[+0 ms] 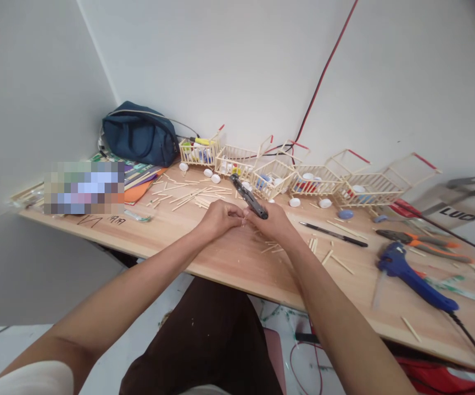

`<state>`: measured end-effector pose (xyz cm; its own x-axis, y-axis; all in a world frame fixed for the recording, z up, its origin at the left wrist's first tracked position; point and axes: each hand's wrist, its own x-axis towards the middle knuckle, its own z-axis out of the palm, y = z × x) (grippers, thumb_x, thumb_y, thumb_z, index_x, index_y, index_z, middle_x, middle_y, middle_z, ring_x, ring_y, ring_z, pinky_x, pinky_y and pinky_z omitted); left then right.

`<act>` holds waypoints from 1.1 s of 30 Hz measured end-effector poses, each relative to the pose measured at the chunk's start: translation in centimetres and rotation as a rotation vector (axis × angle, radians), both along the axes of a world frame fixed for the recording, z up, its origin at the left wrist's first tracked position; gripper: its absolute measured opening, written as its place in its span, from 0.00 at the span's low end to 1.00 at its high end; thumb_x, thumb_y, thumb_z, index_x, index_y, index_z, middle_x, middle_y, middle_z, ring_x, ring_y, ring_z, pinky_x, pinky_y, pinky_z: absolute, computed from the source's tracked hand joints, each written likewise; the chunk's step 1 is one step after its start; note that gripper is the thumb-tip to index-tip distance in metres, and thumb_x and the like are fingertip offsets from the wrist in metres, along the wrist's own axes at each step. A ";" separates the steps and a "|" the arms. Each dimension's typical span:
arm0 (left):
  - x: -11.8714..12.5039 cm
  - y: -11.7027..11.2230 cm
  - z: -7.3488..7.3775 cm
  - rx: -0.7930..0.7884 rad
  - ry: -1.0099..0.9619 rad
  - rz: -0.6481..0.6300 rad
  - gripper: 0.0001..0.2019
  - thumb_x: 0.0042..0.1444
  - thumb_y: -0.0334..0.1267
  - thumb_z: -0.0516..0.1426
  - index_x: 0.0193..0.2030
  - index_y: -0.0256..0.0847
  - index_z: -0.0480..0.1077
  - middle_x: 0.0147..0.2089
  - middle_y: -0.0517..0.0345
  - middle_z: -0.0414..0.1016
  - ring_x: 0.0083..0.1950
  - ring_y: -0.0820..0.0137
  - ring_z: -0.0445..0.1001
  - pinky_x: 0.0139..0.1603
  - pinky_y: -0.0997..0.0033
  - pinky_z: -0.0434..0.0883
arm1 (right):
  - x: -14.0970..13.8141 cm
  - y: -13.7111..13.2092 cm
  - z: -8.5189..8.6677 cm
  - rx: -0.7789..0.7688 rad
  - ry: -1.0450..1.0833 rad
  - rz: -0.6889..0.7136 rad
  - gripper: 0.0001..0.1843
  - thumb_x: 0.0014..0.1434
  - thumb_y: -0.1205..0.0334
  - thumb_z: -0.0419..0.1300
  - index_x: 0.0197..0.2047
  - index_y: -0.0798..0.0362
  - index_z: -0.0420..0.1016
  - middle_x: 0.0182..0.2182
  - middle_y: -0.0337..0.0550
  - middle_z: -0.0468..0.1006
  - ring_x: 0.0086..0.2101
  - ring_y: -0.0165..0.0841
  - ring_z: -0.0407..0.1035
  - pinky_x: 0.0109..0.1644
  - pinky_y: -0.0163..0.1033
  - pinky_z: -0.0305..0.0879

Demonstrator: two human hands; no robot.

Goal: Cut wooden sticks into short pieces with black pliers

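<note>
My right hand (273,219) is closed around a dark hand tool (249,197), perhaps small pliers or cutters, whose tip points up and to the left. My left hand (219,216) is closed in a pinch right against it, holding something small and pale that I cannot make out. Both hands meet above the wooden table (237,258), near its middle. Loose wooden sticks (188,196) lie scattered just beyond the hands.
A row of small stick-built carts (315,178) lines the wall. White caps (294,202), a black pen (333,234), orange-handled pliers (420,241) and a blue glue gun (414,280) lie to the right. A blue bag (140,134) and books (140,178) sit at the back left.
</note>
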<state>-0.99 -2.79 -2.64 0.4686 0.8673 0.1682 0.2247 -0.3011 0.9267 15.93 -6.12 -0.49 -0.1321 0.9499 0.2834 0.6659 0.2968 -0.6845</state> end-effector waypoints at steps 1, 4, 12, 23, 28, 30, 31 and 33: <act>0.0 -0.1 0.1 -0.007 -0.013 -0.001 0.09 0.43 0.38 0.63 0.30 0.35 0.79 0.29 0.57 0.80 0.32 0.69 0.75 0.34 0.74 0.67 | 0.1 0.1 0.0 -0.020 0.027 -0.006 0.12 0.54 0.53 0.56 0.26 0.53 0.70 0.22 0.39 0.74 0.26 0.33 0.66 0.31 0.35 0.59; 0.0 -0.2 0.3 -0.058 -0.055 0.002 0.07 0.43 0.38 0.63 0.27 0.35 0.78 0.26 0.57 0.78 0.29 0.71 0.73 0.31 0.75 0.66 | 0.7 0.4 0.2 -0.070 0.115 -0.062 0.14 0.54 0.52 0.55 0.26 0.52 0.70 0.20 0.38 0.72 0.23 0.32 0.65 0.29 0.36 0.60; 0.0 -0.5 0.6 -0.090 -0.060 -0.001 0.06 0.42 0.34 0.61 0.26 0.34 0.77 0.22 0.59 0.74 0.24 0.76 0.68 0.26 0.78 0.62 | 0.6 0.6 0.2 -0.077 0.052 -0.112 0.13 0.52 0.52 0.57 0.24 0.51 0.68 0.20 0.37 0.71 0.25 0.33 0.66 0.31 0.36 0.59; -0.1 -0.1 0.2 -0.086 -0.056 -0.051 0.07 0.43 0.37 0.62 0.24 0.34 0.76 0.22 0.59 0.73 0.24 0.76 0.66 0.26 0.77 0.60 | 0.1 1.0 -0.3 -0.090 -0.043 -0.048 0.13 0.53 0.51 0.56 0.27 0.52 0.70 0.21 0.39 0.73 0.25 0.33 0.65 0.29 0.36 0.59; -0.1 -0.1 0.4 -0.063 -0.040 -0.063 0.09 0.45 0.39 0.61 0.24 0.33 0.76 0.20 0.60 0.70 0.23 0.77 0.63 0.25 0.77 0.58 | 0.1 1.2 -0.3 -0.084 -0.041 -0.076 0.14 0.53 0.51 0.56 0.25 0.52 0.69 0.20 0.39 0.71 0.25 0.33 0.65 0.28 0.36 0.57; -0.1 -0.2 0.6 -0.052 -0.033 -0.064 0.09 0.45 0.39 0.61 0.24 0.33 0.76 0.20 0.60 0.70 0.23 0.77 0.62 0.25 0.77 0.57 | 0.2 1.2 -0.2 -0.071 -0.031 -0.081 0.14 0.53 0.50 0.55 0.24 0.52 0.68 0.19 0.39 0.70 0.25 0.33 0.65 0.29 0.36 0.57; -0.2 -0.3 0.6 -0.041 -0.024 -0.065 0.09 0.45 0.39 0.60 0.24 0.33 0.76 0.20 0.60 0.70 0.23 0.77 0.62 0.25 0.77 0.57 | 0.2 1.1 -0.1 -0.063 -0.030 -0.077 0.15 0.53 0.50 0.55 0.24 0.52 0.68 0.20 0.39 0.70 0.25 0.33 0.65 0.30 0.36 0.57; -0.2 -0.4 0.8 -0.003 0.002 -0.071 0.09 0.45 0.38 0.60 0.24 0.32 0.76 0.20 0.60 0.70 0.24 0.77 0.63 0.25 0.77 0.58 | 0.2 1.1 0.0 -0.050 -0.031 -0.073 0.14 0.53 0.50 0.56 0.25 0.52 0.69 0.21 0.39 0.71 0.26 0.33 0.65 0.31 0.37 0.57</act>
